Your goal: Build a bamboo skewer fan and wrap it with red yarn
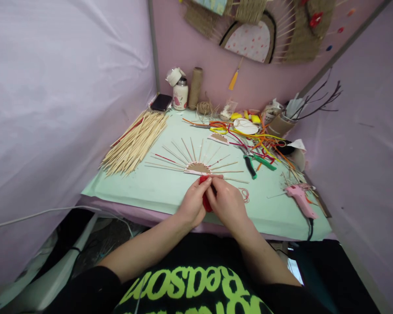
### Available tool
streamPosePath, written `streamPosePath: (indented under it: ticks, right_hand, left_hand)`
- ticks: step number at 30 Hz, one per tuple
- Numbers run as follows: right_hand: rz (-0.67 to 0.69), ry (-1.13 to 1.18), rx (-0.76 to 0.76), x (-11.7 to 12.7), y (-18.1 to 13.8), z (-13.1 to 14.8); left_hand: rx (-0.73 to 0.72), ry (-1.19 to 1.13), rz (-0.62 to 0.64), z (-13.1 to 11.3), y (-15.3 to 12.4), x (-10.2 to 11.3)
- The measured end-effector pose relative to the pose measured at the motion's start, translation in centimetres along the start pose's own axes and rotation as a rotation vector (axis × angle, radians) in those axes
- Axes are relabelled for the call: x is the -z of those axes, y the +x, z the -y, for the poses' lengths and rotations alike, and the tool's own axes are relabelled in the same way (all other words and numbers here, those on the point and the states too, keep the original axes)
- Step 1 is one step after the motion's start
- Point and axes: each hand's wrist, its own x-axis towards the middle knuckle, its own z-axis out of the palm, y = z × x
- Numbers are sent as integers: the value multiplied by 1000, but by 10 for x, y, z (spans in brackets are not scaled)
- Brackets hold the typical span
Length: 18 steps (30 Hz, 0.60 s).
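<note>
My left hand (pixel 193 203) and my right hand (pixel 227 201) meet near the front edge of the pale green table (pixel 144 185). Both are closed on a small red bundle of yarn or cord (pixel 205 201) held between them. Just beyond my fingers lies a fan of thin wooden sticks (pixel 193 159) spread out from a half-round cardboard piece (pixel 198 167). A thin red thread (pixel 245 194) lies to the right of my right hand.
A heap of wooden sticks (pixel 136 141) lies at the left. Green-handled pliers (pixel 257 163) and coloured cords (pixel 249 135) sit at the right, a pink glue gun (pixel 299 198) near the right edge. A bottle (pixel 180 93), twine spool (pixel 195 87) and phone (pixel 161 102) stand at the back.
</note>
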Motion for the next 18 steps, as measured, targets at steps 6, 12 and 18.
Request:
streamPosePath:
  ticks: [6, 12, 18]
  right_hand:
    - [108, 378, -29, 11, -5, -6]
    - [139, 612, -62, 13, -13, -20]
    - [203, 687, -62, 11, -15, -26]
  left_hand:
    - [-28, -66, -7, -15, 5, 2]
    - [-32, -191, -24, -39, 12, 1]
    - [-40, -248, -99, -52, 15, 0]
